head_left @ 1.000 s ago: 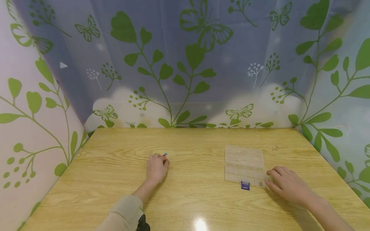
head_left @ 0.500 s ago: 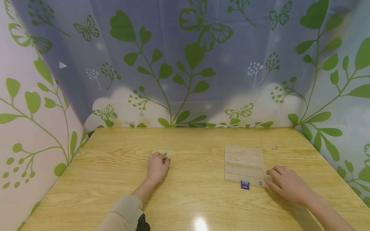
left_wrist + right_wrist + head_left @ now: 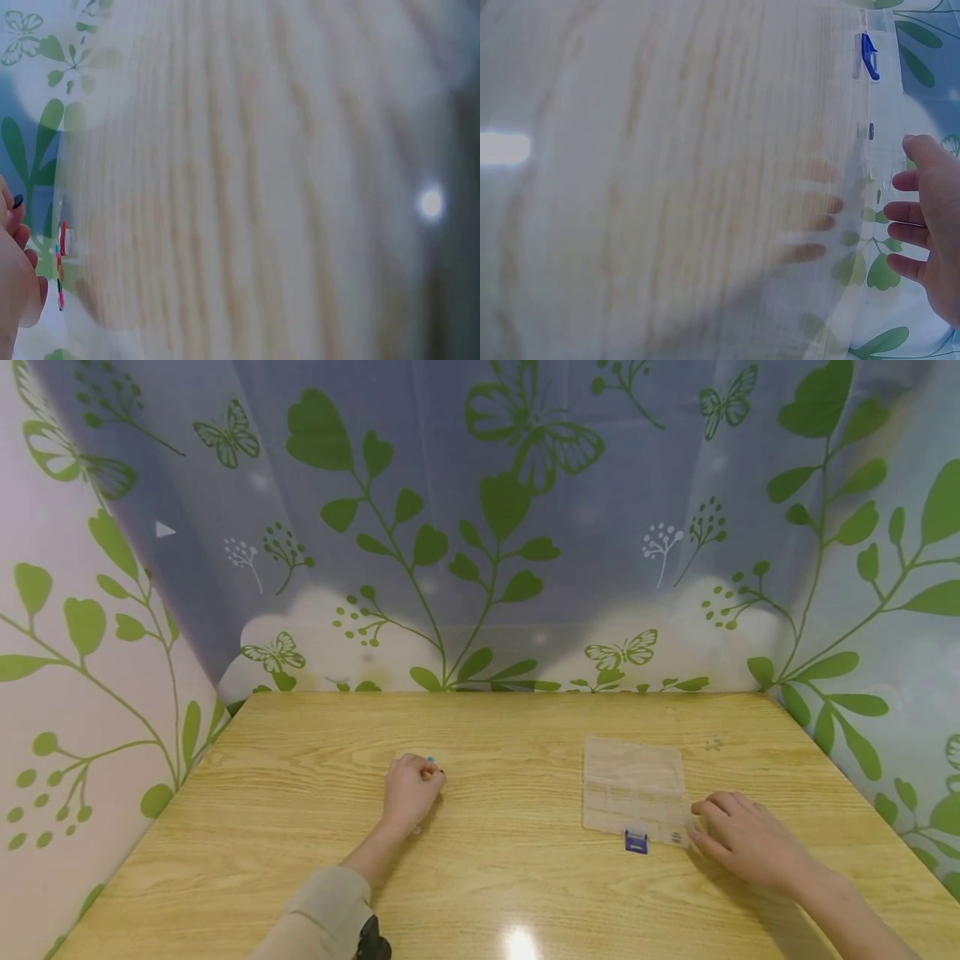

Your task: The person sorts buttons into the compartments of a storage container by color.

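Observation:
My left hand (image 3: 410, 793) is over the left half of the table, its thumb and forefinger tips together. They pinch a small dark piece (image 3: 18, 201), whose kind is too small to tell. Small coloured pieces (image 3: 60, 281) in red, green and other colours lie by the fingers in the left wrist view; in the head view the hand mostly covers them, with a blue bit (image 3: 431, 761) showing. My right hand (image 3: 746, 839) has loosely bent, spread fingers beside the right edge of a clear, opened compartment box (image 3: 633, 768). I cannot tell whether it touches the box.
A purple-blue latch (image 3: 636, 842) sits on the box's near edge. Faint small clear pieces or marks (image 3: 713, 743) are on the table behind the right hand. The wooden table (image 3: 510, 727) is bordered by a leaf-and-butterfly patterned cloth (image 3: 480, 568) at the back and sides.
The left hand has shifted slightly right, its thumb and forefinger closing on the small dark piece; the red bit seen earlier is now mostly covered. Right hand and box have stayed put.

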